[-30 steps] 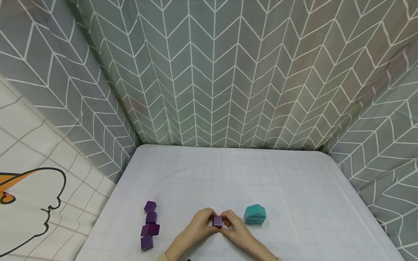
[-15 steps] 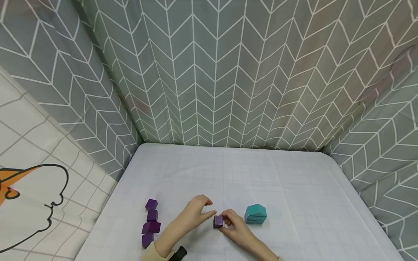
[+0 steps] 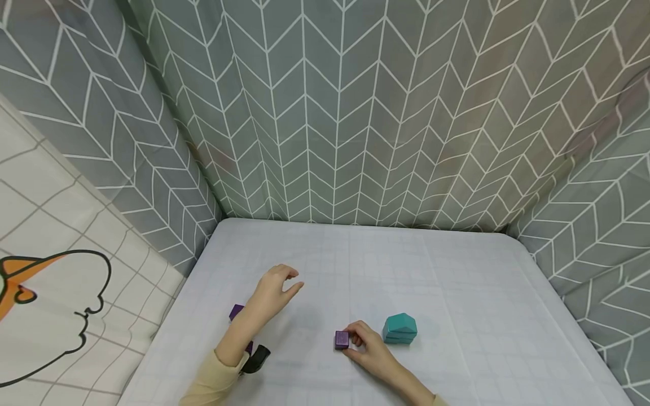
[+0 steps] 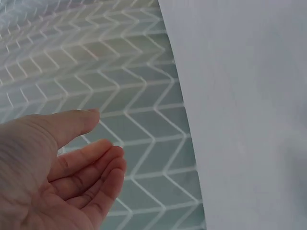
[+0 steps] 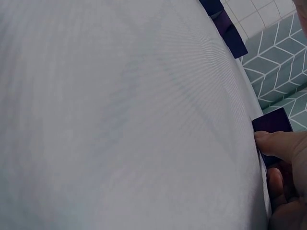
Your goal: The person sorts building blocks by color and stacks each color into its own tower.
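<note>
A small purple cube stands on the white table, with the thumb and fingers of my right hand pinching it from its right side. The right wrist view shows the thumb pressed to a face of the same dark purple cube. Up and to the left, my left hand hovers over the table, holding nothing. Its fingers are relaxed and apart from the thumb in the left wrist view. Beneath the left forearm, other purple blocks are mostly covered. Just right of my right hand sits a teal five-sided block stack.
The white-covered table ends at a grey curtain with white zigzag lines behind and on both sides. A black strap or device is on the left wrist. In the right wrist view, several purple blocks stand in a row.
My left hand has let go of the purple cube and moved up and left, its forearm now covering the row of purple blocks. The right hand stays at the cube.
</note>
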Demonstrator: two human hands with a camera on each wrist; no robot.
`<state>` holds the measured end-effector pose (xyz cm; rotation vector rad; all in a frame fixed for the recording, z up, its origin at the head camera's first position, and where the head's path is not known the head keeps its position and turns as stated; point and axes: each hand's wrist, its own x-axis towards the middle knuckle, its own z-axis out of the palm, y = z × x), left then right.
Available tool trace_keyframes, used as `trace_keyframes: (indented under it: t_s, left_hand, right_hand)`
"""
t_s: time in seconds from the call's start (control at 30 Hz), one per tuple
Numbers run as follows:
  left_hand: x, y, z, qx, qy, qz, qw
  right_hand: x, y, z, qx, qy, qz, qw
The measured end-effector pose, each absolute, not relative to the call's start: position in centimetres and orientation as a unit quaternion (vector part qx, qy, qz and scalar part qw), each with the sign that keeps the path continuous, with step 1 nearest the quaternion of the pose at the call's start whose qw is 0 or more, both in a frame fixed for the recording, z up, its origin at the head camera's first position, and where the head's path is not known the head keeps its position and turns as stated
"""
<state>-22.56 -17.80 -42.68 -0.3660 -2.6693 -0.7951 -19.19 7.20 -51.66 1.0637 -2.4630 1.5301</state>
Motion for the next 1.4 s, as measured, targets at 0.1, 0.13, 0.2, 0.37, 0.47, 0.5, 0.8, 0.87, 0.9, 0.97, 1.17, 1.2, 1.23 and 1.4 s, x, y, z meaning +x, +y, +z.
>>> trace_keyframes:
  t_s: [0.1,0.13,0.2,0.37,0.47,0.5,0.8,0.87,0.9,0.97,1.17,1.2,1.23,1.4]
  left_hand:
    - [-23.0,-19.3,-43.1,-0.117,-0.936,-0.282,0.173]
    - [-23.0,-19.8,-43.3,-0.109,-0.938,-0.281,0.172]
    - [-23.1,-21.0,-43.8,-0.092,-0.941,-0.280,0.164]
    - [-22.9,-23.8,-45.6,-0.053,-0.948,-0.282,0.139]
    - [-22.7,-25.2,-46.8,-0.034,-0.951,-0.282,0.125]
    - [-22.6,-25.6,-47.1,-0.025,-0.952,-0.282,0.119]
    - [-21.0,-27.3,-48.7,0.027,-0.968,-0.235,0.087]
    - [-20.8,-27.5,-48.9,0.029,-0.970,-0.226,0.080]
    - [-20.7,-27.6,-49.0,0.031,-0.972,-0.222,0.075]
    - [-20.5,-27.7,-49.0,0.036,-0.973,-0.221,0.061]
    - [-19.9,-27.8,-49.1,0.061,-0.970,-0.236,0.023]
    - [-19.8,-27.8,-49.1,0.064,-0.969,-0.238,0.020]
    - [-19.7,-27.8,-49.1,0.067,-0.968,-0.241,0.018]
    - [-19.4,-27.8,-49.0,0.070,-0.967,-0.246,0.011]
  right_hand:
    - [-19.2,7.2,-51.6,0.346,-0.795,0.497,0.029]
    - [-19.2,7.2,-51.6,0.345,-0.795,0.497,0.028]
    - [-19.2,7.1,-51.6,0.344,-0.796,0.497,0.024]
    - [-19.4,7.1,-51.6,0.341,-0.796,0.500,0.015]
    - [-19.5,7.2,-51.5,0.343,-0.794,0.502,0.019]
    - [-19.5,7.2,-51.5,0.344,-0.793,0.503,0.021]
    - [-19.5,7.2,-51.5,0.345,-0.793,0.500,0.028]
    - [-19.5,7.3,-51.5,0.343,-0.795,0.500,0.030]
    - [-19.5,7.3,-51.5,0.342,-0.795,0.500,0.031]
    - [-19.5,7.3,-51.6,0.341,-0.794,0.502,0.030]
    - [-19.4,7.3,-51.8,0.344,-0.792,0.504,0.023]
    - [-19.4,7.3,-51.8,0.345,-0.792,0.503,0.023]
    - [-19.4,7.3,-51.9,0.345,-0.792,0.503,0.025]
    - [-19.4,7.3,-51.9,0.345,-0.790,0.506,0.031]
